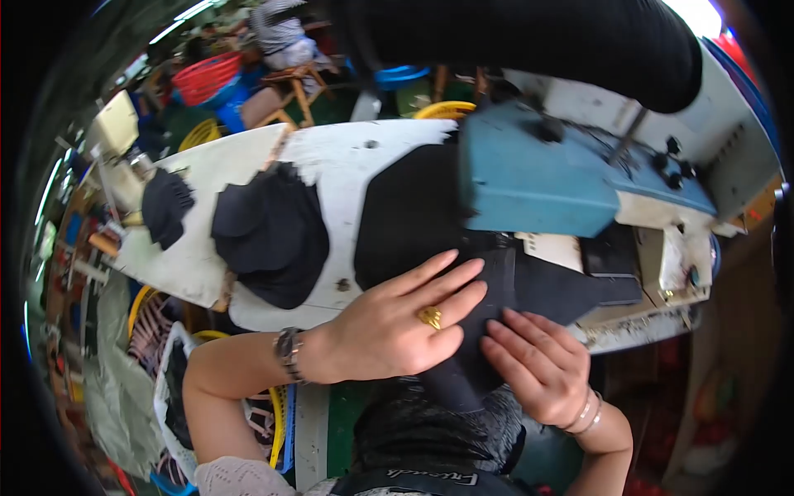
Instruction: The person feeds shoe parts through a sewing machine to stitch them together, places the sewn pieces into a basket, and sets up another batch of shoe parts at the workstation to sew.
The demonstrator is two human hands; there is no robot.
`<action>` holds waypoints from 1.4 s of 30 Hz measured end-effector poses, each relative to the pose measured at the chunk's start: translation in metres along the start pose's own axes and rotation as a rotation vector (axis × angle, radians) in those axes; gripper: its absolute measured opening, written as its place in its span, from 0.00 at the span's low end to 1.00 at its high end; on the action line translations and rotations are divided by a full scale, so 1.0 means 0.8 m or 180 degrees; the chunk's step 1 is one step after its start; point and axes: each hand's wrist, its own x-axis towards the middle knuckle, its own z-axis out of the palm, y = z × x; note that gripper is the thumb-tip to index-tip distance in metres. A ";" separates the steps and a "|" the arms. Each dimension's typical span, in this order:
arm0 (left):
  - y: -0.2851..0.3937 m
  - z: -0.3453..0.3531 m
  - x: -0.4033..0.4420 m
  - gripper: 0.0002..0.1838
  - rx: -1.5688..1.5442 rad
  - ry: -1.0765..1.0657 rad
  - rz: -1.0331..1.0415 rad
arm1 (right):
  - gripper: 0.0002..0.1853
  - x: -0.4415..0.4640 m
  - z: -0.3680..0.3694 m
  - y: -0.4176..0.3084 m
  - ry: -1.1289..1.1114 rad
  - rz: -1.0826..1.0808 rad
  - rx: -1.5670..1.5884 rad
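One blue machine (538, 178) over black fabric (405, 211), left grip (389, 326) spread, right grip (544, 365) closure unclear, dark pile (277, 236) leftward

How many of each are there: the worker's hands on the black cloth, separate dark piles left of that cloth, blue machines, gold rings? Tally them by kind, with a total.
Hands: 2, left hand and right hand
Dark piles: 2, smaller pile and larger pile
Blue machine: 1
Gold ring: 1
Total: 6
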 end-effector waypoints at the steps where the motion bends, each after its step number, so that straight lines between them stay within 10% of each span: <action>1: 0.004 0.005 -0.005 0.06 -0.0229 -0.0220 -0.0107 | 0.15 -0.007 0.002 0.002 0.0034 0.0083 0.0046; 10: 0.011 0.001 0.021 0.24 -0.0117 -0.0785 -0.0671 | 0.18 -0.010 0.004 0.025 0.0229 0.0352 0.0274; 42: -0.059 0.018 0.030 0.21 -0.0533 -0.0598 -0.0662 | 0.27 0.000 -0.005 0.054 -0.0417 0.0759 0.0022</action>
